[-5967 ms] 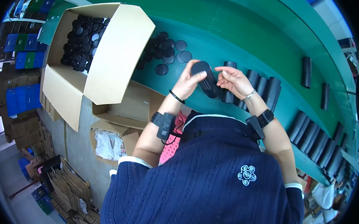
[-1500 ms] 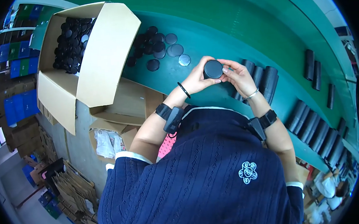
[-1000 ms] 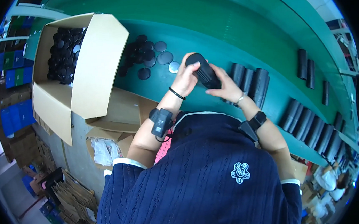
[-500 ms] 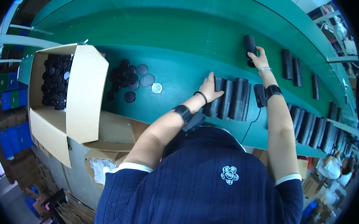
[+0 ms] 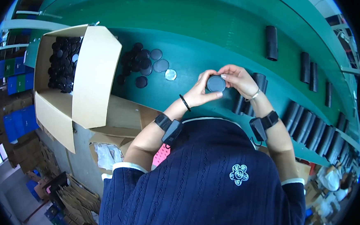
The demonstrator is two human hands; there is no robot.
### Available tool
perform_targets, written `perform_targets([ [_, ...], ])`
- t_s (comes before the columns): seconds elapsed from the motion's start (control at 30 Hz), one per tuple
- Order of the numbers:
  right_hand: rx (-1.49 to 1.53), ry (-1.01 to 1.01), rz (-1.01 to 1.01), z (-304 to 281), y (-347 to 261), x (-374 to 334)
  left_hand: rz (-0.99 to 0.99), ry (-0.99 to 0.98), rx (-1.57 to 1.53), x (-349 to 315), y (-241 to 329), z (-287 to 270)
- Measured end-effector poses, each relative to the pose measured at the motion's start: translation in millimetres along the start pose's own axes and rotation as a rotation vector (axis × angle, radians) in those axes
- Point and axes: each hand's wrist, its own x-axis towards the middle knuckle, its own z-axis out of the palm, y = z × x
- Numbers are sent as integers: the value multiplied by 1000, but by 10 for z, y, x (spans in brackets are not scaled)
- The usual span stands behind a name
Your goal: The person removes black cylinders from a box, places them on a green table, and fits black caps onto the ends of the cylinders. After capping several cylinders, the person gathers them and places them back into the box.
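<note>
Both my hands are together over the near green worktop, around a dark cylinder (image 5: 216, 84) whose round end faces up at me. Its length is hidden below that end. My left hand (image 5: 201, 89) wraps it from the left, thumb along the near side. The fingers of my right hand (image 5: 236, 79) pinch its rim from the right. Just right of them, partly behind my right hand and wrist, lie a few ribbed black tubes (image 5: 259, 81) side by side. Farther off, one black tube (image 5: 272, 43) lies alone on the green strip.
At left stands an open cardboard box (image 5: 97, 72) full of black discs (image 5: 63, 64). Loose black discs (image 5: 141, 82) and a silvery disc (image 5: 170, 74) lie between box and hands. More black tubes (image 5: 305, 67) lie on the far strip, with a row of tubes (image 5: 313, 129) at right.
My right hand has let go of the tube on the far strip and come back to my left. My left hand has lifted a cylinder from the row; both now hold it. The view has shifted.
</note>
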Motion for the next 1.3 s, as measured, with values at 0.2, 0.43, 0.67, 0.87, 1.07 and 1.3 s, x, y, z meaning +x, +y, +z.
perform_targets([
  [0.2, 158, 87, -84, 170, 109, -128, 21, 11, -78, -63, -56, 83],
  [0.43, 185, 120, -174, 116, 210, -118, 31, -38, -189, 80, -42, -22],
  [0.67, -244, 187, -246, 100, 416, 135, -38, 258, -1068, 440, 49, -290],
  [0.87, -749, 737, -92, -837, -38, 929, -342, 482, -807, 277, -217, -341],
  [1.07, -1075, 803, -28, -1534, 15, 968, -489, 386, -772, 121, -290, -261],
  [1.3, -1107, 760, 228, -864, 95, -646, -454, 320, -824, 135, -392, -196],
])
